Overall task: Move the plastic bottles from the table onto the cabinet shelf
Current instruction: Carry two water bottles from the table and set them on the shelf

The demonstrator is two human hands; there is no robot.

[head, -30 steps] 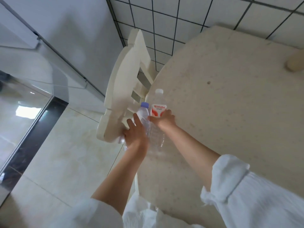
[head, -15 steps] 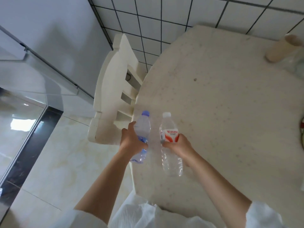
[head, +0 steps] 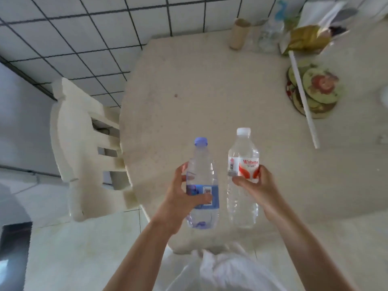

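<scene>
My left hand (head: 182,194) grips a clear bottle with a blue cap and blue label (head: 202,164) around its middle. My right hand (head: 258,189) holds a clear bottle with a white cap and a red-and-white label (head: 241,204). Both bottles are upright, side by side and slightly apart, held above the near edge of the round cream table (head: 199,85). No cabinet shelf shows in the head view.
A cream wooden chair (head: 77,131) stands at the table's left edge. At the table's far right lie a cardboard tube (head: 239,33), a yellowish bag (head: 308,37), a stack of floral coasters (head: 317,89) and a white stick (head: 302,97). A tiled wall rises behind.
Both hands have lifted the bottles and drawn them toward me and to the right, away from the chair. The view has swung right, bringing the table's far clutter into sight.
</scene>
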